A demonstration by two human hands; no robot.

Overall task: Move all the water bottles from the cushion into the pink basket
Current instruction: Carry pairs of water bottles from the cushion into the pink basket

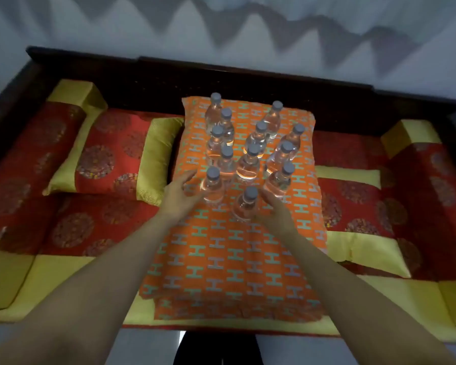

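Note:
Several clear water bottles with grey caps stand upright on the far half of an orange cushion [229, 259] patterned with teal H shapes. My left hand [178, 198] is open, its fingers spread just left of the near-left bottle [212, 187]. My right hand [274, 210] is open too, its fingers curved against the right side of the nearest bottle [246, 205], without closing around it. Both bottles stand on the cushion. No pink basket is in view.
The cushion lies on a dark wooden bench [248, 83] covered with red and yellow pads. A red and yellow pillow [116, 156] sits to the left, and bolsters [427, 159] stand at both ends. A pale wall rises behind.

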